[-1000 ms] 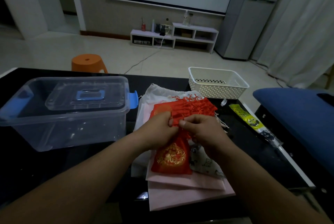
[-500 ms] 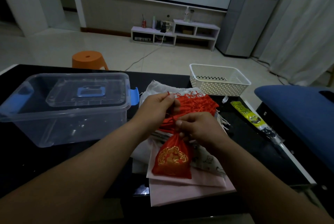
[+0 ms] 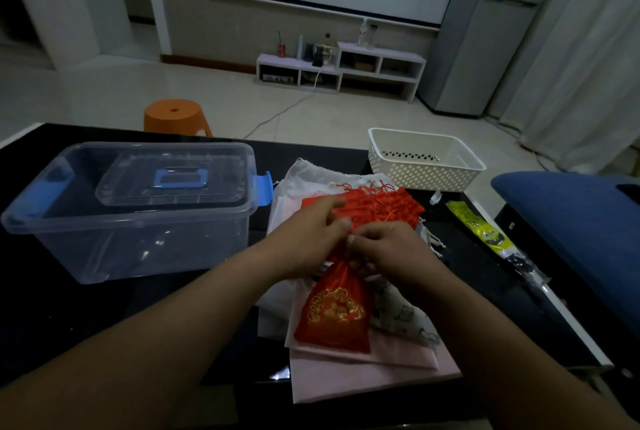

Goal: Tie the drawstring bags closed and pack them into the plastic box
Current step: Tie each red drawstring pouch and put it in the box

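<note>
While my left hand (image 3: 311, 239) and right hand (image 3: 393, 251) pinch its cinched top, the red bag (image 3: 334, 317) lies just below them. Shiny fabric, round gold embroidery.

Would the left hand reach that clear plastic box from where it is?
Probably yes: the plastic box sits beside the left hand with nothing standing between. But that hand is busy pinching the red bag, and the lid is on.

The red drawstring bag (image 3: 334, 318) (gold emblem, neck gathered) lies on pink bags (image 3: 363, 381); the clear plastic box (image 3: 138, 239) stands lidded, left.
</note>
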